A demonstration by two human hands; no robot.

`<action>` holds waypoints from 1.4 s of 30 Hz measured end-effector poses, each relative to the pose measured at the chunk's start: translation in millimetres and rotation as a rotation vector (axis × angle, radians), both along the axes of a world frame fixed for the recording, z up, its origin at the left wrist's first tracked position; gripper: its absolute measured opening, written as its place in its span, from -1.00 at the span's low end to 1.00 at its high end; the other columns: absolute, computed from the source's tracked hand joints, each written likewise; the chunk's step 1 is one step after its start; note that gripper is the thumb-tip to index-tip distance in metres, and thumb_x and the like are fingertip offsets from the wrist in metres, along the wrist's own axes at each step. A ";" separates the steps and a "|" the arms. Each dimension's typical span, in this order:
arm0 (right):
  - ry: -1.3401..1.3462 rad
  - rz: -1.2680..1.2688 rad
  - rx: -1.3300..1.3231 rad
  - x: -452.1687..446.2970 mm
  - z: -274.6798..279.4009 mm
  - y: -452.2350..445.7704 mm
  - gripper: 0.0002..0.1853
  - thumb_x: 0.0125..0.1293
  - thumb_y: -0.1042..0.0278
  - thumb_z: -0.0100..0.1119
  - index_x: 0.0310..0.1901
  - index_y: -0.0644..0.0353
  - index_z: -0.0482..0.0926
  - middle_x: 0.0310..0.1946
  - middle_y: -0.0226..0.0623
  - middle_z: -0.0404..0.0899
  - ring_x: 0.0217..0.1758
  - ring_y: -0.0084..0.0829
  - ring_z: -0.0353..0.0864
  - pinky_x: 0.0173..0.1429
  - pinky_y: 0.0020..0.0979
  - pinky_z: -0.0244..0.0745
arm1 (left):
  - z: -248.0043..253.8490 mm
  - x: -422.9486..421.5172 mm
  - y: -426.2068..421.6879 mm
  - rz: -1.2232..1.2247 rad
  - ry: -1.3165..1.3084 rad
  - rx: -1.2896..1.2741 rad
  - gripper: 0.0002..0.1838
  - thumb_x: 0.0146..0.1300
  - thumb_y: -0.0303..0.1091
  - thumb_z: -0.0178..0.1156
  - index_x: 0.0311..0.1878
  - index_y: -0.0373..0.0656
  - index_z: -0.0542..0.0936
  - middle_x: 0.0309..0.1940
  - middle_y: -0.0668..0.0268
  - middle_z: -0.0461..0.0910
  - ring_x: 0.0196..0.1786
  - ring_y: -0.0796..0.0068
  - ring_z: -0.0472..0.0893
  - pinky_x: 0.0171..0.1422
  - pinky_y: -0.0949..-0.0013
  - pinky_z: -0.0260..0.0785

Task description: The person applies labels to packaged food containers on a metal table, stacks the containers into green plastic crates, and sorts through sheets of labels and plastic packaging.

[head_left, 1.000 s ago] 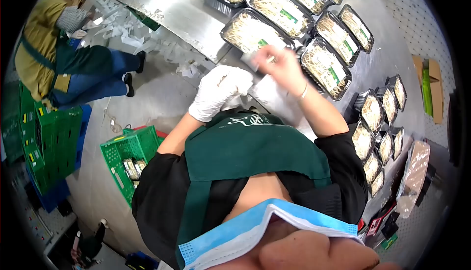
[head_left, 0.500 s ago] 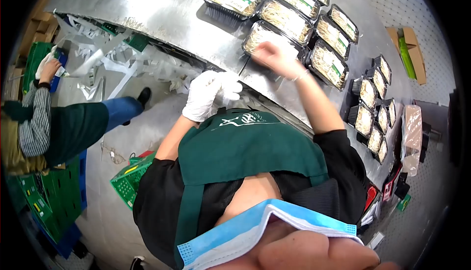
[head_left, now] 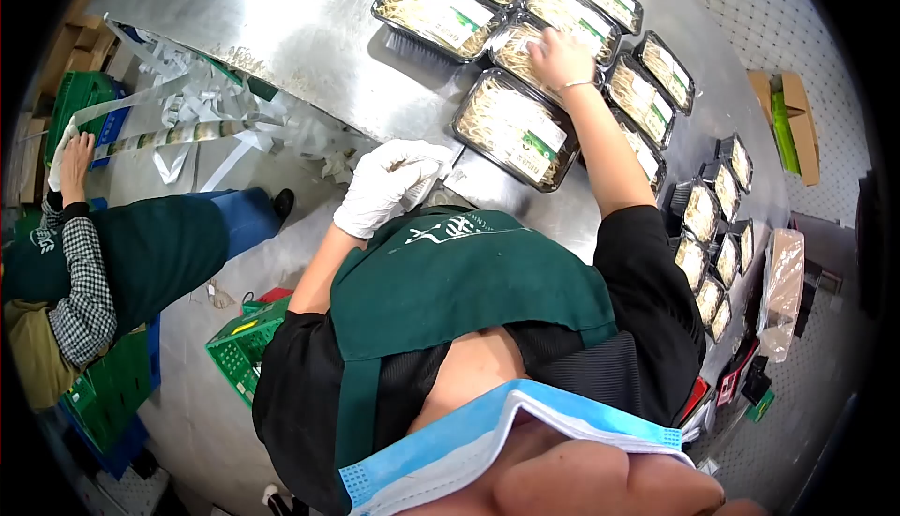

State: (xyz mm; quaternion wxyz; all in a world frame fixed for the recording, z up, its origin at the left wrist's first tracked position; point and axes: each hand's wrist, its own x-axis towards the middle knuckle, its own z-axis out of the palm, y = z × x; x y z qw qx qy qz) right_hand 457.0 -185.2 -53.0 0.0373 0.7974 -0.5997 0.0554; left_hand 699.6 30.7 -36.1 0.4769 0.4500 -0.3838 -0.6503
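Steel table (head_left: 309, 38) held packs (head_left: 516, 127), ctr & right. R hand (head_left: 566, 61), part-spread, touched a far pack (head_left: 512, 51); L hand (head_left: 389, 183), gloved, curled nr edge, cdn't tell if holding anything.

Front tray (head_left: 511, 127) is drawn nearer edge of steel table (head_left: 309, 47), its label (head_left: 536, 144) now uncovered. Right hand (head_left: 564, 59) is shifted to tray behind it (head_left: 512, 50). Printed strip (head_left: 178, 135) is held out by co-worker (head_left: 131, 258), hands no longer hidden.

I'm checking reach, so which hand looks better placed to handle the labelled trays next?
Probably the right hand: it's bare and stretched out over the table, fingers at a tray within the group. The left hand, gloved and curled, sits farther back, nearer the apron.
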 end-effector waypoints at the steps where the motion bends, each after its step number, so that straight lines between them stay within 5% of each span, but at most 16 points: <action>1: 0.135 -0.070 -0.068 -3.1 5.4 1.8 -0.62 0.11 0.04 -0.03 -0.24 0.21 0.46 -0.34 -0.11 0.52 -0.19 -0.21 0.48 -0.10 -0.26 0.33 | 10.0 -0.4 -2.9 -0.028 0.204 0.086 -0.74 0.07 -0.49 0.08 -0.13 -0.36 0.45 -0.27 0.22 0.53 -0.21 0.55 0.52 -0.12 0.54 0.35; 3: 0.094 -0.128 -0.096 -20.3 0.4 -4.0 -0.49 0.05 -0.09 0.01 -0.14 0.22 0.43 -0.26 -0.12 0.49 -0.11 -0.21 0.45 -0.05 -0.29 0.30 | 17.0 -8.0 -13.6 0.038 0.300 0.078 -0.72 0.06 -0.52 0.07 -0.11 -0.37 0.44 -0.23 0.21 0.53 -0.20 0.54 0.52 -0.10 0.54 0.35; 5: -0.464 -0.054 0.434 18.6 33.7 27.5 -0.47 0.02 0.00 0.13 -0.08 0.24 0.41 -0.21 -0.10 0.46 -0.11 -0.21 0.45 -0.05 -0.33 0.34 | 3.1 -11.2 -23.6 0.139 0.163 0.114 -0.77 0.06 -0.53 0.07 -0.17 -0.35 0.48 -0.27 0.21 0.55 -0.23 0.54 0.52 -0.12 0.54 0.35; 7: -1.007 0.437 0.829 54.1 26.3 68.6 -0.49 -0.03 0.15 0.23 -0.08 0.29 0.41 -0.29 -0.10 0.50 -0.16 -0.30 0.48 -0.09 -0.41 0.38 | -11.3 -15.4 -29.8 0.249 0.026 0.062 -0.91 0.06 -0.52 0.08 -0.35 -0.28 0.53 -0.41 0.29 0.55 -0.35 0.58 0.51 -0.25 0.56 0.36; 10: -0.974 0.728 0.579 92.2 38.0 95.1 -0.61 0.04 0.22 0.19 -0.11 0.21 0.45 -0.41 -0.24 0.53 -0.28 -0.43 0.52 -0.17 -0.44 0.42 | -25.2 -5.6 -33.0 0.415 0.129 -0.164 -0.86 0.08 -0.41 0.13 -0.37 -0.32 0.51 -0.51 0.26 0.54 -0.52 0.62 0.47 -0.51 0.61 0.28; 14: -0.730 0.299 0.503 121.7 42.1 20.8 -0.74 0.07 0.15 0.06 -0.30 0.15 0.52 -0.43 -0.22 0.55 -0.33 -0.28 0.54 -0.17 -0.33 0.42 | 0.1 9.4 -33.5 0.322 0.012 -0.045 -0.84 0.09 -0.41 0.12 -0.29 -0.28 0.45 -0.41 0.17 0.55 -0.48 0.55 0.52 -0.46 0.55 0.37; 19: -0.218 0.381 -0.029 163.1 -19.8 -76.3 -0.71 0.15 0.08 -0.06 -0.31 0.14 0.45 -0.41 -0.16 0.54 -0.24 -0.18 0.51 -0.13 -0.23 0.36 | -18.9 29.2 -29.2 0.291 0.090 0.038 -0.80 0.12 -0.46 0.04 -0.20 -0.34 0.43 -0.24 0.06 0.53 -0.37 0.43 0.55 -0.34 0.48 0.41; 23: 0.086 0.153 -0.053 137.1 0.0 -82.4 -0.60 0.14 0.01 -0.04 -0.15 0.16 0.42 -0.28 -0.15 0.53 -0.12 -0.25 0.48 -0.09 -0.26 0.38 | -10.5 36.5 -31.3 0.153 0.260 0.029 -0.74 0.16 -0.47 -0.02 -0.10 -0.39 0.41 -0.18 0.07 0.52 -0.22 0.39 0.54 -0.19 0.46 0.41; 25: -0.198 0.240 0.187 127.6 7.0 -56.9 -0.56 0.12 0.00 0.00 -0.12 0.21 0.40 -0.28 -0.16 0.52 -0.16 -0.28 0.50 -0.10 -0.32 0.39 | -2.0 28.6 -41.1 0.290 0.304 0.000 -0.74 0.12 -0.43 0.02 -0.14 -0.38 0.44 -0.17 0.02 0.50 -0.29 0.33 0.56 -0.23 0.40 0.42; 27: -0.699 0.366 0.896 130.1 35.0 2.0 -0.58 0.06 0.13 0.14 -0.10 0.22 0.39 -0.36 -0.22 0.51 -0.26 -0.38 0.50 -0.13 -0.43 0.39 | -8.0 20.6 -50.9 0.363 0.298 -0.002 -0.80 0.10 -0.46 0.04 -0.21 -0.34 0.46 -0.26 0.07 0.53 -0.33 0.39 0.55 -0.29 0.43 0.41; 29: -0.926 0.694 0.826 131.7 24.1 44.0 -0.69 0.00 0.28 0.23 -0.22 0.20 0.45 -0.45 -0.28 0.48 -0.33 -0.48 0.49 -0.18 -0.53 0.39 | -35.2 19.8 -58.1 0.560 -0.088 -0.103 -0.84 0.09 -0.46 0.07 -0.25 -0.29 0.45 -0.38 0.16 0.55 -0.40 0.48 0.54 -0.36 0.48 0.39; 31: -1.017 0.710 0.697 126.3 30.6 55.5 -0.79 -0.03 0.31 0.23 -0.34 0.18 0.52 -0.41 -0.23 0.52 -0.30 -0.42 0.50 -0.18 -0.47 0.40 | -23.7 10.7 -69.0 0.642 0.043 -0.122 -0.88 0.07 -0.46 0.10 -0.31 -0.26 0.45 -0.47 0.24 0.55 -0.51 0.56 0.48 -0.44 0.54 0.36; 34: -0.755 0.498 0.280 121.0 41.4 -4.3 -0.87 0.01 0.37 0.13 -0.38 0.16 0.54 -0.44 -0.24 0.53 -0.33 -0.37 0.52 -0.19 -0.42 0.42 | 15.1 12.7 -77.2 0.285 -0.029 -0.023 -0.87 0.11 -0.42 0.07 -0.32 -0.28 0.44 -0.45 0.15 0.55 -0.61 0.56 0.47 -0.57 0.63 0.30; 36: -0.691 0.168 0.408 120.4 40.0 -85.6 -0.66 0.11 0.08 0.03 -0.23 0.19 0.48 -0.37 -0.19 0.55 -0.29 -0.33 0.54 -0.17 -0.39 0.41 | 9.4 15.8 -76.5 0.314 0.029 0.024 -0.86 0.13 -0.43 0.04 -0.29 -0.30 0.47 -0.47 0.19 0.55 -0.64 0.64 0.41 -0.62 0.63 0.24; 37: -0.546 0.166 0.139 118.1 17.6 -129.5 -0.68 0.15 0.13 0.02 -0.20 0.21 0.46 -0.33 -0.15 0.54 -0.26 -0.24 0.53 -0.16 -0.36 0.40 | 6.4 20.6 -75.2 0.331 0.086 0.074 -0.83 0.15 -0.43 0.00 -0.26 -0.31 0.50 -0.49 0.24 0.55 -0.68 0.72 0.35 -0.68 0.64 0.18; 42: 0.079 0.019 -0.014 135.8 -10.6 -171.1 -0.62 0.17 0.02 -0.12 -0.12 0.11 0.42 -0.19 -0.15 0.48 -0.05 -0.20 0.42 -0.01 -0.27 0.32 | -0.4 61.2 -81.0 0.150 -0.016 0.026 -0.76 0.15 -0.54 -0.02 -0.10 -0.37 0.41 -0.27 0.13 0.53 -0.25 0.42 0.57 -0.23 0.47 0.43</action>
